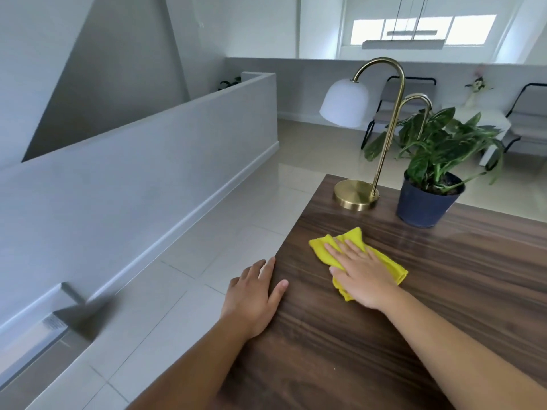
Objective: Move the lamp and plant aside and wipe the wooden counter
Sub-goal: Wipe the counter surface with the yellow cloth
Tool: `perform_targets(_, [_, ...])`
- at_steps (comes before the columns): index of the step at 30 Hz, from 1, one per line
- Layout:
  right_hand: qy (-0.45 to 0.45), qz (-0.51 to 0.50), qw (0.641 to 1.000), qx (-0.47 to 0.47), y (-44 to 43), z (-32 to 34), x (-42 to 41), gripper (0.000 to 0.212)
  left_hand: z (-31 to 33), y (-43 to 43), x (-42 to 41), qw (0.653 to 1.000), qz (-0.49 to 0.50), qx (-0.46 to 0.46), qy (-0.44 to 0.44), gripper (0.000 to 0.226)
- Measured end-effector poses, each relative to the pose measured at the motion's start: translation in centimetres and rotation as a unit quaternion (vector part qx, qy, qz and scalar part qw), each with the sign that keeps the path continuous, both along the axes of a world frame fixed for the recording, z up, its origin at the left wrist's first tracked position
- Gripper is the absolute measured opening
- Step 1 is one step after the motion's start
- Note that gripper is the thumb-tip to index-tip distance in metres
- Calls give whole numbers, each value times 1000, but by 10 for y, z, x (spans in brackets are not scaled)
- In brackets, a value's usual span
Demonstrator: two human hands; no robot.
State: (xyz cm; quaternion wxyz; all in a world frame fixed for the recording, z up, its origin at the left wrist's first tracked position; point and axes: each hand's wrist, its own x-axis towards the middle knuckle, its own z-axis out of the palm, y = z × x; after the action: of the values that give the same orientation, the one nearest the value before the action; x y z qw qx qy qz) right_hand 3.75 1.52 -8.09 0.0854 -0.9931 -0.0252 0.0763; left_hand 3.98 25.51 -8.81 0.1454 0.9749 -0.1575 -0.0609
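The single head-worn view looked forward and down from close above the wooden counter [384, 335], with both forearms reaching in from the bottom edge. Its wide angle also took in the tiled floor [177, 291] left of the hands and a window [423, 31] far beyond them.

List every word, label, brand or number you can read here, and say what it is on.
None: no readable text shows anywhere.
Lamp: plain brass base, no brand visible.
Pot: plain dark side, no label.
Cloth: plain yellow, no tag showing.
Counter: wood grain only.
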Motion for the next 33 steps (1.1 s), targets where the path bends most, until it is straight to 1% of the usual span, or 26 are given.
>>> perform_targets(2, [6, -45, 999, -2, -5, -1, 26, 56, 0, 0, 2, 1000, -12, -1, 5, 64])
perform_targets(5, [11, -76, 997, -8, 1, -5, 69, 57, 0, 1, 4, 999, -23, -5, 23, 63])
perform_targets(9, [16, -87, 996, -17, 19, -3, 114, 58, 0, 2, 5, 999, -24, -6, 38, 63])
perform_targets(11, [22, -72, 997, -20, 30, -2, 123, 58, 0, 2, 5, 999, -25, -8, 38, 63])
perform_targets(14, [18, -2, 1000, -16, 47, 0, 107, 57, 0, 2, 4, 999, -27, -13, 31, 63])
perform_targets(17, [-7, 66, 998, -7, 61, -4, 61, 57, 0, 2, 2, 999, -24, -10, 21, 64])
perform_targets(20, [-16, 86, 996, -1, 62, -5, 28, 57, 1, 1, 2, 999, -22, -9, 24, 65])
perform_targets(23, [-14, 92, 996, 2, 57, -3, 31, 55, 2, 0, 3, 999, -23, -8, 26, 65])
perform_targets(25, [-9, 68, 998, 6, 41, -3, 44, 55, 2, 1, 3, 999, -23, -7, 26, 65])
perform_targets(28, [-3, -46, 999, 0, -17, -4, 52, 55, 3, 0, 2, 999, -19, -6, 29, 65])
perform_targets(30, [11, -123, 992, -10, -59, -6, 39, 55, 4, 0, 2, 999, -20, -9, 32, 66])
perform_targets(33, [25, -179, 983, -26, -82, -8, 14, 56, 4, 0, 2, 999, -22, -10, 30, 67])
